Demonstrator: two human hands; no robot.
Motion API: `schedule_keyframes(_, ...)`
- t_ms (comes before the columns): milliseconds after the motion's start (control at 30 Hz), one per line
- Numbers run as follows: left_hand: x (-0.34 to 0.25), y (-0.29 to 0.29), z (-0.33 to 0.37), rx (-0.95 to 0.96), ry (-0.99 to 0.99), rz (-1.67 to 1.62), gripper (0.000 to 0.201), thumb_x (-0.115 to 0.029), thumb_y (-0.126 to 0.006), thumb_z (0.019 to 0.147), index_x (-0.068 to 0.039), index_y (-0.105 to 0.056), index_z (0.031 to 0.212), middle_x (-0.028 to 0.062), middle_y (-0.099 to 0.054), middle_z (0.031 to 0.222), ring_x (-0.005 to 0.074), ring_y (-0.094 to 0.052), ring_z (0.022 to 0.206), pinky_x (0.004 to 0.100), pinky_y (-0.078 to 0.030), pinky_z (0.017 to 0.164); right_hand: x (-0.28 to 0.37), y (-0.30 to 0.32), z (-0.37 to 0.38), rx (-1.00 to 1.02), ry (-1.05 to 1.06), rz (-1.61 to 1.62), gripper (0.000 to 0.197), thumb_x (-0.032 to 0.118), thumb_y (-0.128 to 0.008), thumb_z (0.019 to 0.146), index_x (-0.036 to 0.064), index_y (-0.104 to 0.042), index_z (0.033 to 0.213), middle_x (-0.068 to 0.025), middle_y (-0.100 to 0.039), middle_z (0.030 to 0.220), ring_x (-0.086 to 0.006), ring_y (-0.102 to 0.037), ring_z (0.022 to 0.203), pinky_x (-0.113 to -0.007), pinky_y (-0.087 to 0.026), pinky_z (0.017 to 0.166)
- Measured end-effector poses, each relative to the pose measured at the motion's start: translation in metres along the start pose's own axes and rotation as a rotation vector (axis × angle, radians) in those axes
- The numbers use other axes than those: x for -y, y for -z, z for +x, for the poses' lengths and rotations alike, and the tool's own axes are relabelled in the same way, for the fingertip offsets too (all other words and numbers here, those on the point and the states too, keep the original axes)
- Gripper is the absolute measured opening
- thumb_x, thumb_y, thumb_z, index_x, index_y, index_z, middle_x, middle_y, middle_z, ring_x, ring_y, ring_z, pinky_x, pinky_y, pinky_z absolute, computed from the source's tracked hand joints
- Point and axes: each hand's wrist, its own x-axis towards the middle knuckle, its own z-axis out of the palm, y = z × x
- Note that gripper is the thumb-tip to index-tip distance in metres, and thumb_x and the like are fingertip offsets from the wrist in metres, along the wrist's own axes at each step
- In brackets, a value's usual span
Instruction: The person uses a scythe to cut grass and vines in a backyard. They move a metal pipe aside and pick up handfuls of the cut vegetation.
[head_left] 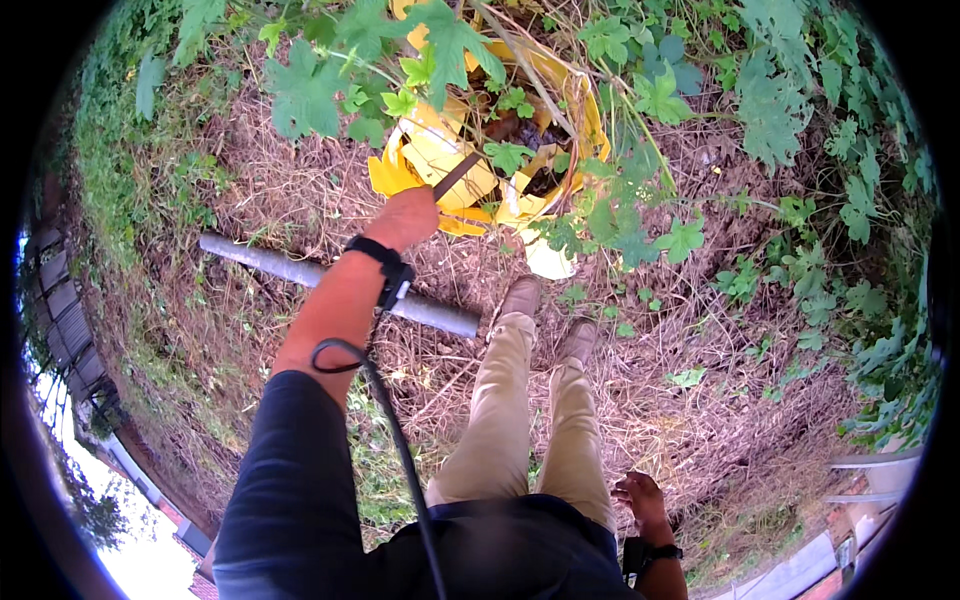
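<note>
Just beyond the shoes (521, 298), torn yellow plastic (430, 150) lies in a ragged ring on dry grass (655, 410), its pieces bent and creased, partly covered by green leaves (302, 98). The left hand (405, 218) is clenched around a dark, narrow, flat tool (460, 174) reaching over the plastic's near left part; contact I cannot tell. Near right, the right hand (640, 498) hangs released, fingers loosely curled.

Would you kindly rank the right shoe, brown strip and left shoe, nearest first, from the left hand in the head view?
1. Brown strip: in the left hand.
2. Left shoe: below, to the right.
3. Right shoe: lower, farther right.
</note>
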Motion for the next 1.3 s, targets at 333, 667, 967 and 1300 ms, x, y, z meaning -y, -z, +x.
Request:
schedule_keyframes(333, -0.029, 0.016, -0.007, 0.239, 0.194, -0.469, 0.031, -0.022, -0.054, 0.09, 0.003, -0.061, 0.105, 0.0186, -0.063, 0.085, 0.0325, -0.06, 0.077, 0.0404, -0.049, 0.068, -0.001, -0.004, -0.004, -0.025, -0.088, -0.029, 0.033, 0.015, -0.058, 0.092, -0.0022, -0.05, 0.119, -0.0163, -0.065, 0.097, -0.0254, -0.068, 0.082, -0.034, -0.056, 0.073)
schedule_keyframes(667, -0.05, -0.017, -0.006, 0.301, 0.22, -0.748, 0.023, -0.017, -0.056, 0.091, 0.001, -0.06, 0.104, 0.0009, -0.049, 0.064, 0.0098, -0.045, 0.047, 0.027, -0.037, 0.041, 0.012, -0.01, -0.011, -0.027, -0.052, 0.031, 0.033, 0.014, -0.059, 0.091, -0.004, -0.051, 0.118, -0.0164, -0.065, 0.096, -0.0245, -0.067, 0.083, -0.034, -0.057, 0.075)
schedule_keyframes(967, -0.041, -0.025, -0.07, -0.031, 0.248, -0.833, 0.024, -0.017, -0.055, 0.093, 0.004, -0.059, 0.104, 0.0016, -0.051, 0.061, 0.0114, -0.044, 0.047, 0.0293, -0.035, 0.044, 0.03, -0.014, -0.011, 0.014, 0.024, 0.02, 0.032, 0.013, -0.059, 0.091, -0.0026, -0.051, 0.118, -0.0161, -0.065, 0.097, -0.0243, -0.067, 0.085, -0.035, -0.056, 0.077)
schedule_keyframes(1300, -0.069, -0.017, -0.211, -0.119, 0.283, -1.019, 0.029, -0.019, -0.057, 0.091, 0.004, -0.057, 0.109, 0.0045, -0.055, 0.069, 0.0136, -0.05, 0.063, 0.0326, -0.044, 0.059, 0.041, 0.003, -0.008, 0.084, 0.149, 0.013, 0.024, 0.014, -0.058, 0.093, 0.0033, -0.054, 0.114, -0.0129, -0.066, 0.095, -0.0219, -0.067, 0.083, -0.033, -0.055, 0.076)
